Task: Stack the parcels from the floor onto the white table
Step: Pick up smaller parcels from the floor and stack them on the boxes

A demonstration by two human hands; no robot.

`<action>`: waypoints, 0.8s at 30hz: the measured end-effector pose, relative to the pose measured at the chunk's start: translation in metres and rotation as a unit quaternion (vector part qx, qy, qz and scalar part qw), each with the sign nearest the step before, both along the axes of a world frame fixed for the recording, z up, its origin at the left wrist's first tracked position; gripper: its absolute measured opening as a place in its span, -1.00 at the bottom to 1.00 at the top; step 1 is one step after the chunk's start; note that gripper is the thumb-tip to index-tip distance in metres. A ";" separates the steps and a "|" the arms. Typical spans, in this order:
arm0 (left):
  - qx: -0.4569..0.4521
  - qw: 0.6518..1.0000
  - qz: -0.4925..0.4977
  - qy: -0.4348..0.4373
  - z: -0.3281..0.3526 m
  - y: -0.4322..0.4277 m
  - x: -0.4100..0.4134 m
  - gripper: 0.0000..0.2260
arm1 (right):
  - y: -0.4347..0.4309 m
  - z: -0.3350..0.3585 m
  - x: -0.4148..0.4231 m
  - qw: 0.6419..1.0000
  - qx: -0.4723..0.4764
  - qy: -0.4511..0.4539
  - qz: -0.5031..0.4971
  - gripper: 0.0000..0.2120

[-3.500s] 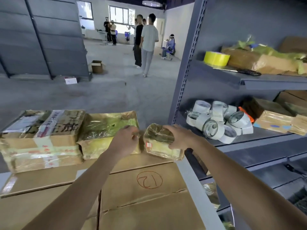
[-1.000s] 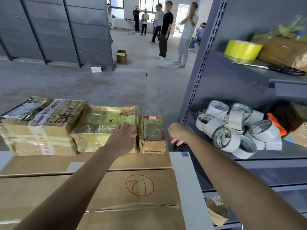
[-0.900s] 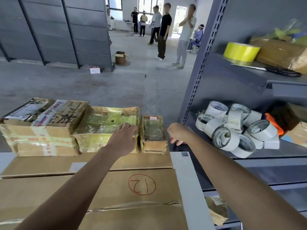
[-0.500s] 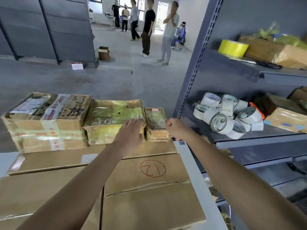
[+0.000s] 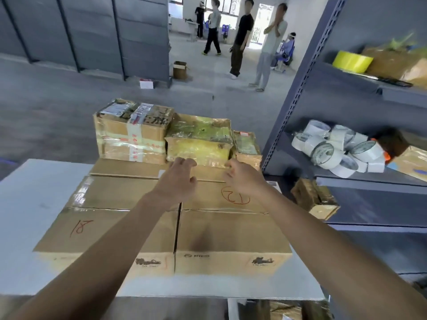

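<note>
Here, the left hand [image 5: 179, 179] and right hand [image 5: 242, 177] hover loosely curled, holding nothing, near the yellow film-wrapped cardboard parcel [image 5: 199, 139], which sits atop flat brown cardboard cartons [image 5: 129, 192] on the white table [image 5: 34, 204].

A warehouse or parcel depot. Right of the fingers [image 5: 183, 161] stands grey slotted steel racking [image 5: 298, 88] holding a heap of tape rolls [image 5: 335, 151] and wrapped packages [image 5: 413, 160]. Beneath and just beyond the fingers, taped cardboard cartons [image 5: 129, 195] numbered in marker sit on the counter [image 5: 34, 204]. Far beyond them, bare concrete floor [image 5: 57, 100] runs to more grey panelled racks [image 5: 92, 31].
</note>
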State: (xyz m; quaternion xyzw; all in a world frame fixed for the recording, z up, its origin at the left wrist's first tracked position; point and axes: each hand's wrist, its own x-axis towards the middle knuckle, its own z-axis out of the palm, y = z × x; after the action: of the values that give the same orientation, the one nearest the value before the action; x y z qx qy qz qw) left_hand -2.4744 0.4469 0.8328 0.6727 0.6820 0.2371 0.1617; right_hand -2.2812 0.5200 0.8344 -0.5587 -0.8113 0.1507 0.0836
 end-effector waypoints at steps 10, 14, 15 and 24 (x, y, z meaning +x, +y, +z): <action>-0.019 0.988 0.153 0.008 -0.015 -0.193 -0.019 -0.63 | -0.138 -0.027 -0.058 0.987 -0.002 0.040 0.153 -0.54; -0.023 0.974 0.226 0.017 -0.023 -0.260 -0.037 -0.62 | -0.195 -0.035 -0.088 0.975 -0.005 0.039 0.219 -0.58; -0.025 0.969 0.244 0.016 -0.025 -0.277 -0.042 -0.62 | -0.207 -0.036 -0.096 0.972 -0.004 0.037 0.232 -0.58; -0.034 0.948 0.317 0.000 -0.056 -0.435 -0.112 -0.66 | -0.320 -0.068 -0.178 0.947 -0.044 0.049 0.315 -0.61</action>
State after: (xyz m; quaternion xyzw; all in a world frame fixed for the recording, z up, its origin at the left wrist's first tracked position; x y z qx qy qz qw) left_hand -2.5862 0.0121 0.7764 0.4157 0.8679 0.2528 0.1008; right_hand -2.4592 0.1996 0.7659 -0.2699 -0.9332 0.2323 0.0472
